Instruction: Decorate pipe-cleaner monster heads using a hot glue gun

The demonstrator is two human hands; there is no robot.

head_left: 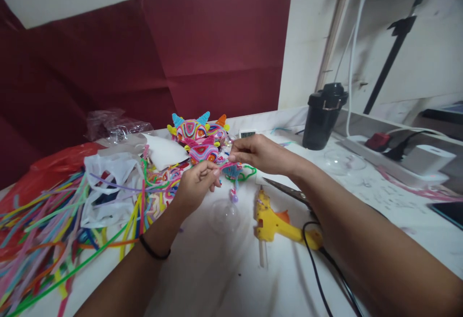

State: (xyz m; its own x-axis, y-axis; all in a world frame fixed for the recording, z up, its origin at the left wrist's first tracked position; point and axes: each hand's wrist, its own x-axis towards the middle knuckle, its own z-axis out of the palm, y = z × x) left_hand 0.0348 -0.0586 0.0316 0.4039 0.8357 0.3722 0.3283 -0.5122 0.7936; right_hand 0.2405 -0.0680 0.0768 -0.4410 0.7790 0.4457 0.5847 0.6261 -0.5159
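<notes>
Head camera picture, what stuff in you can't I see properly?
All in the head view:
- Pink strip: its ends are covered by the fingers of the left hand and right hand.
- Scissors: the handles are hidden behind the right forearm.
- Little display: its digits are too small and blurred to read.
- Dark flat device: cut off by the picture's right edge.
</notes>
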